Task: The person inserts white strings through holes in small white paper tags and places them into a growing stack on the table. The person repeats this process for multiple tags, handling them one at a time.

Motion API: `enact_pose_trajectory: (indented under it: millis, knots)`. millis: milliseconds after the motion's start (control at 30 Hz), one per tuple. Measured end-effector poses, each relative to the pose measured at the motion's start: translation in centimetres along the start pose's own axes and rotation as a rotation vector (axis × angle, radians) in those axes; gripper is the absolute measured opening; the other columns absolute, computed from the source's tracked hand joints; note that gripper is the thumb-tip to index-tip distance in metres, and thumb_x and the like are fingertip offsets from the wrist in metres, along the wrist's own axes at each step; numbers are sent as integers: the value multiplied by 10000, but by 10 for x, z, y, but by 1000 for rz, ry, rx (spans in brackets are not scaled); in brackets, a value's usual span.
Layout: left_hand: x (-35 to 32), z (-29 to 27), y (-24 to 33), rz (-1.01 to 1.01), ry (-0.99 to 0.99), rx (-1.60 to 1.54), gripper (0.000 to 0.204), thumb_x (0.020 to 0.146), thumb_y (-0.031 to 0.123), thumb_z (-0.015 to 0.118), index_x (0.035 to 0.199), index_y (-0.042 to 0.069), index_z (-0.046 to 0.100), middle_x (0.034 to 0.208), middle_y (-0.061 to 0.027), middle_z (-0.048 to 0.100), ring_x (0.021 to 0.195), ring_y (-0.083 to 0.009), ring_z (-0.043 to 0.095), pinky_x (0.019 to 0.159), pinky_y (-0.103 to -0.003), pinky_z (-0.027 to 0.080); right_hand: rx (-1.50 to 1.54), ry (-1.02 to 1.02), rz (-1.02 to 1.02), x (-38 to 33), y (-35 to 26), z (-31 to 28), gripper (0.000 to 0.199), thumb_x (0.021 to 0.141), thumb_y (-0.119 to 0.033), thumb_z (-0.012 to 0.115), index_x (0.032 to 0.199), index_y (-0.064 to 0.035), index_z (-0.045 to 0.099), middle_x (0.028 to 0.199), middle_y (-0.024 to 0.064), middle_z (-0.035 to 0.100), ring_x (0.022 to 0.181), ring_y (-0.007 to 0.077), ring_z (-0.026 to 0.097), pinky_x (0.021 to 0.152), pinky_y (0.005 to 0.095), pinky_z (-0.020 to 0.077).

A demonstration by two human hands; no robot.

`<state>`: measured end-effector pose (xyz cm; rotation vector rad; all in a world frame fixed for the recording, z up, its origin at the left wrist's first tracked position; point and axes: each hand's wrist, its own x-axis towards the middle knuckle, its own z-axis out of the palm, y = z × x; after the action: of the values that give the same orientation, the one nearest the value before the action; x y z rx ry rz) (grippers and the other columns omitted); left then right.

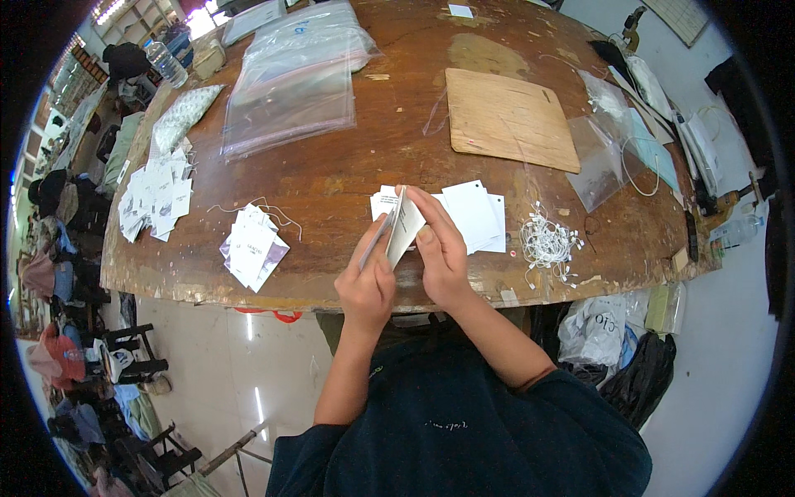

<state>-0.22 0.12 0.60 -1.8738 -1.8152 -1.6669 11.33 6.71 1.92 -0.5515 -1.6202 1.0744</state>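
Above the near edge of the table, my hands hold a few white paper hang tags upright. My left hand is closed around their left side. My right hand presses on their right side, with its fingers long and its thumb bent over the face. White tags lie in a loose stack just beyond my right hand, and another printed tag shows partly behind my left fingers. To the right sits a tangle of white tag strings. On the left, a small pile of tags has loose string beside it.
A larger heap of tags lies at the left edge of the wooden table, below a filled plastic bag. Clear plastic bags are stacked farther back. A plywood board and clear sleeves lie at right.
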Motion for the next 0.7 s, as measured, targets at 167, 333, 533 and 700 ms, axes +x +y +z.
enact_pose_trajectory:
  millis: [167, 333, 533, 700]
  knots:
    - [-3, -7, -4, -191, 90, 12, 290, 974, 131, 455, 992, -70, 663, 952, -241, 667, 804, -366, 676, 670, -410, 524, 209, 105, 112, -2, 3, 6, 447, 1032, -248, 401, 1354, 53, 475, 1353, 186, 525, 1257, 261, 496, 1060, 358, 366]
    - [-5, -9, -7, -168, 174, 112, 343, 1001, 179, 423, 899, -73, 632, 810, -239, 633, 711, -405, 597, 628, -446, 459, 387, 123, 266, 6, 0, 3, 511, 1049, -287, 312, 1416, 64, 360, 1365, 200, 525, 1137, 250, 584, 999, 359, 452]
    - [-2, -33, -26, -307, 240, 33, 389, 1021, 206, 396, 840, -69, 603, 768, -199, 616, 669, -338, 542, 613, -433, 388, 787, 380, 566, 25, 12, -21, 422, 994, -251, 418, 1333, -3, 459, 1166, 176, 618, 961, 251, 650, 842, 385, 550]
    - [-6, -35, -28, -382, 245, 8, 402, 1027, 215, 389, 834, -68, 599, 764, -187, 618, 687, -302, 547, 627, -419, 391, 133, 208, 524, 33, 32, -13, 277, 893, -102, 603, 1144, -1, 544, 1008, 120, 661, 901, 164, 642, 768, 321, 529]
